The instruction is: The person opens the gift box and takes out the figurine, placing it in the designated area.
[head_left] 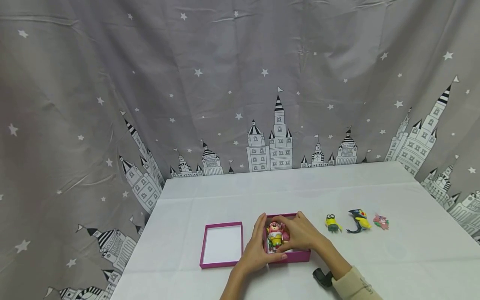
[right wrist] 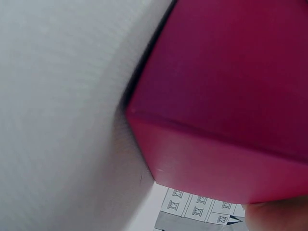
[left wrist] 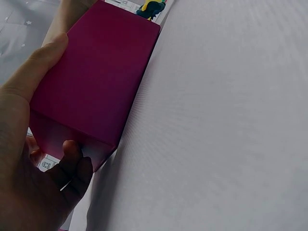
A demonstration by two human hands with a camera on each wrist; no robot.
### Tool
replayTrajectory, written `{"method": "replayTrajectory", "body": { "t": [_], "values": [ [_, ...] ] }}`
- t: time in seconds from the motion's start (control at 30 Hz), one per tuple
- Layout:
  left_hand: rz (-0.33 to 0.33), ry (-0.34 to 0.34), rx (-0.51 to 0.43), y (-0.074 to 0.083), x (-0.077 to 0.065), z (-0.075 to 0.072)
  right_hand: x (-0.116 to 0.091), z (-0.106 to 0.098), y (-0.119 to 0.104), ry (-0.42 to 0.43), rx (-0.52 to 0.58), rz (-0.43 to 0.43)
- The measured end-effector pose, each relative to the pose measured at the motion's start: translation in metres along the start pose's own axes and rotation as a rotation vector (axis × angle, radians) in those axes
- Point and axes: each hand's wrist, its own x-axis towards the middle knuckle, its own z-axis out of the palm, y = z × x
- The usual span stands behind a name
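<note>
A magenta box (head_left: 296,256) stands on the white table with its top side uncovered. My left hand (head_left: 256,252) holds its left end, thumb along the front wall; in the left wrist view the fingers (left wrist: 73,153) bend round the end wall. Inside the box stands a pink-and-yellow toy figure (head_left: 275,239), and a pink rounded shape (head_left: 286,236) shows beside it. My right hand (head_left: 301,233) reaches in over the box and grips the figure between thumb and fingers. The right wrist view shows mostly the box's outer walls (right wrist: 221,77), which hide the grip.
Left of the box lies a shallow magenta lid (head_left: 219,265) with a white inside. On the right are a yellow-and-green one-piece toy (head_left: 331,224), a blue-and-yellow toy (head_left: 361,222) and a small pink toy (head_left: 381,221). A grey castle-print curtain (head_left: 225,104) hangs behind.
</note>
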Motion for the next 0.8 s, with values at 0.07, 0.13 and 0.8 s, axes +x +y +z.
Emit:
{"method": "replayTrajectory", "body": {
  "t": [0.07, 0.13, 0.8],
  "values": [
    [0.003, 0.001, -0.003, -0.0005, 0.0000, 0.0002, -0.0002, 0.0004, 0.0002, -0.002, -0.001, -0.002],
    [0.005, 0.002, -0.005, -0.0010, -0.0001, 0.0004, -0.0003, 0.0012, 0.0006, 0.000, -0.005, -0.006],
    [0.008, 0.002, -0.009, -0.0010, 0.0005, 0.0003, -0.0012, 0.0006, 0.0029, 0.024, 0.041, -0.022]
  ]
}}
